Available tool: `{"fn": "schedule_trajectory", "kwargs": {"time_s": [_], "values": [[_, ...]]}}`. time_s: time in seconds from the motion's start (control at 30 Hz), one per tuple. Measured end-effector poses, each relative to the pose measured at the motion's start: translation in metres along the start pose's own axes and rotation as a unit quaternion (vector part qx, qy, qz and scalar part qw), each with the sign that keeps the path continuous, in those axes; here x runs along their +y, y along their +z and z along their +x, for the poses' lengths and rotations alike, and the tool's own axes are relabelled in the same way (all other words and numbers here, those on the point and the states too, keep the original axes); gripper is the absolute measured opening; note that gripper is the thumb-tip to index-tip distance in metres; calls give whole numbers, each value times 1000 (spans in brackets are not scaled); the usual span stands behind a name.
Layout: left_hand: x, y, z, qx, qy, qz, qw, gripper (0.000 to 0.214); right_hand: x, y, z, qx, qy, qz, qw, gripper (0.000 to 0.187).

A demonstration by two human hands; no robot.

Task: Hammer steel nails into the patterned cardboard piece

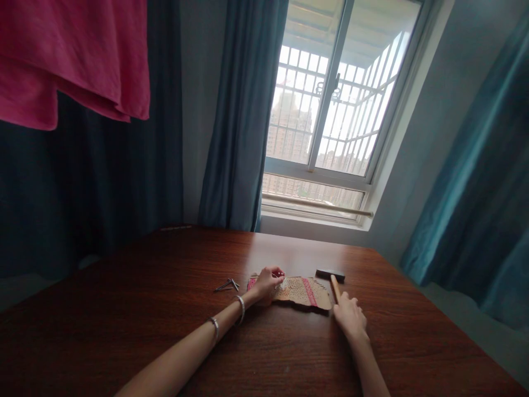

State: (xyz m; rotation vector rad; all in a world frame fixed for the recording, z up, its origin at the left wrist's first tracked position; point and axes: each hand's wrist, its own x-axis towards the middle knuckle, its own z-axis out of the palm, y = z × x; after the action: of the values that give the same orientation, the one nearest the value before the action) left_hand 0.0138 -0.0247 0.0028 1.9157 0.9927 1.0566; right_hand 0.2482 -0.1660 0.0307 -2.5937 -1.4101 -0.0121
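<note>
A flat brown piece of cardboard (300, 291) with a torn near edge, pink bands and many small dots or holes lies on the table. My left hand (268, 284) is over its left part, fingertips pinched together near the surface. Whatever those fingertips hold is too small to make out. To the right of the cardboard, my right hand (350, 317) is closed around the wooden handle of a hammer (335, 286). The hammer's dark head rests on or just above the table, beyond the hand. Left of the cardboard lie several loose metal nails (227, 285).
The brown wooden table (165, 298) spreads around both hands. Behind it are a window (326, 99) with bars outside and blue curtains (235, 121). A pink cloth (78, 55) hangs at the upper left.
</note>
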Motion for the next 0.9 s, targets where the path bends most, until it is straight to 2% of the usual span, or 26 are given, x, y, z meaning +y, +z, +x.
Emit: {"fn": "schedule_trajectory", "kwargs": {"time_s": [0.1, 0.27, 0.33, 0.4, 0.43, 0.47, 0.57, 0.6, 0.63, 0.67, 0.7, 0.9], "values": [[1, 0, 0, 0, -4, -1, 1000, 19, 5, -1, -2, -34, -12, 17, 999, 31], [-2, 1, 1, -3, 1, 2, 1000, 19, 9, 1, 2, -30, -22, 49, 998, 32], [-4, 1, 1, -3, 4, 7, 1000, 19, 7, 1, 6, -18, -19, 104, 994, 29], [-5, 2, 1, -2, 6, 14, 1000, 19, 3, -3, 9, -3, -8, 234, 972, 25], [-5, 2, 1, 0, 6, 17, 1000, 19, 0, -6, 9, -1, 2, 328, 945, 23], [-5, 2, 1, 1, 7, 21, 1000, 19, -3, -9, 8, -9, 11, 433, 901, 23], [-6, 2, 1, 5, 7, 30, 1000, 18, -10, -22, -4, -101, 17, 688, 718, 28], [-6, 2, 1, 5, 9, 32, 999, 18, -11, -26, -11, -143, 11, 733, 665, 29], [-6, 2, 1, 5, 12, 33, 999, 18, -13, -29, -19, -183, 6, 759, 625, 29], [-6, 1, 1, 5, 13, 34, 999, 18, -14, -31, -27, -213, 6, 771, 600, 29], [-6, 1, 1, 6, 13, 35, 999, 18, -15, -32, -35, -237, 8, 773, 588, 29], [-7, 3, 1, 3, 11, 20, 1000, 16, -29, -26, -65, -296, 5, 751, 589, 37]]}}
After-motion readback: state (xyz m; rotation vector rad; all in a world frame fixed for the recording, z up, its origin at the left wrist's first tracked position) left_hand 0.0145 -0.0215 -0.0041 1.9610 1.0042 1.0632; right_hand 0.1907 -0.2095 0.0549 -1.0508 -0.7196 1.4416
